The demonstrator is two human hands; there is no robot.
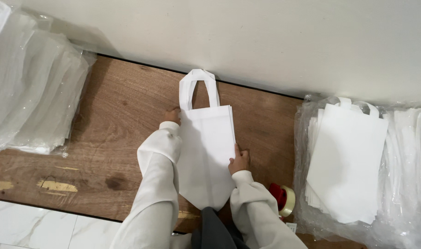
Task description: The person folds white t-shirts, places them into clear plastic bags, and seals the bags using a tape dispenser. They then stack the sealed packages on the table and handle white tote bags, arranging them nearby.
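A flat white fabric tote bag (206,152) lies on the brown wooden surface (118,133), its two handles (199,85) pointing toward the wall. My left hand (172,115) rests on the bag's upper left corner. At the bag's right edge, about halfway down, my right hand (239,161) presses with fingers on the fabric. Both arms wear white sleeves. The bag's lower end is folded to a point near my body.
A stack of white bags (346,161) lies on clear plastic at the right. Another plastic-wrapped bundle of white bags (30,87) sits at the left. A roll of clear tape on a red dispenser (283,199) stands by my right sleeve. White wall behind, marble tile at lower left.
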